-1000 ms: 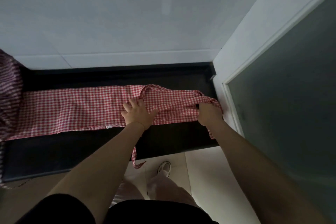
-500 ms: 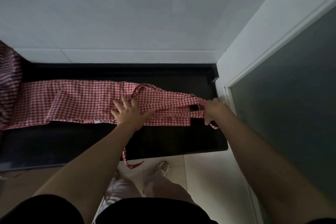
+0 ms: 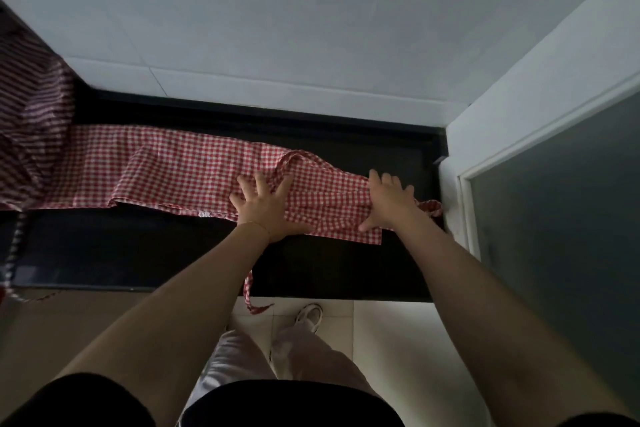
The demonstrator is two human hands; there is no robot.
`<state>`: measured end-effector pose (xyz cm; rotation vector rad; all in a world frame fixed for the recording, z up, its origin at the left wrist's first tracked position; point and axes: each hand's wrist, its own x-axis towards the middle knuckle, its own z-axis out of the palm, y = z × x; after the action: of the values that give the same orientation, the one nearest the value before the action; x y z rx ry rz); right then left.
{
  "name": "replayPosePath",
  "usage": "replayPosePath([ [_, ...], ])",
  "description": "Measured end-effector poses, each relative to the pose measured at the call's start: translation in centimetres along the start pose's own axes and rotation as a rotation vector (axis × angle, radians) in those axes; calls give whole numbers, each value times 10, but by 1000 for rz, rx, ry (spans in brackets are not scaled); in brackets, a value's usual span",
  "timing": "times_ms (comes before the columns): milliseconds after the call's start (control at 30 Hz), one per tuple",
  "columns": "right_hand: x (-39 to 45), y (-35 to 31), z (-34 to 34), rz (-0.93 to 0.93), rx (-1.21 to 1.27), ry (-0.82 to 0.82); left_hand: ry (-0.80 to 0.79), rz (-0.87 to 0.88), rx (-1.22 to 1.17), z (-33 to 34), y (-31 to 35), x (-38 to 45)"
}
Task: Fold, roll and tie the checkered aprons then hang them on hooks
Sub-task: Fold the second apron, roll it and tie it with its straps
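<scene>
A red-and-white checkered apron (image 3: 194,173) lies folded into a long narrow band across the black worktop (image 3: 138,246), running from the left side to near the right end, where the worktop meets a white door frame (image 3: 464,204). The left hand (image 3: 265,208) lies flat on the cloth just right of its middle, fingers spread and straight, palm pressing the fabric down at the band's near edge. The right hand (image 3: 389,201) rests on the right end of the band, fingers extended and splayed over the cloth with the thumb pointing toward the near edge; it presses rather than grasps. Between the two hands the fabric lies in several flat layers, with a raised fold or strap arcing up just behind the left hand. One apron tie (image 3: 251,291) hangs over the front edge of the worktop and curls above the tiled floor (image 3: 388,329). At the far left a second checkered apron (image 3: 31,121) is heaped, darker in the shadow, and its strap (image 3: 14,253) trails down the worktop's front. Below, the person's light trousers and one white shoe (image 3: 310,315) show on the floor.
</scene>
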<state>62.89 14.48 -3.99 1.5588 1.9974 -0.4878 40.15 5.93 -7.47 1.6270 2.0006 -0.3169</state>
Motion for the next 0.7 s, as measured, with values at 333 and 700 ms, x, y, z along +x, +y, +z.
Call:
replayPosePath([
  [333,3,28,-18,-21,491,-199,60,-41,13,7,4,0],
  [700,4,56,-37,173,690,-211,163,-33,-32,5,20,-5],
])
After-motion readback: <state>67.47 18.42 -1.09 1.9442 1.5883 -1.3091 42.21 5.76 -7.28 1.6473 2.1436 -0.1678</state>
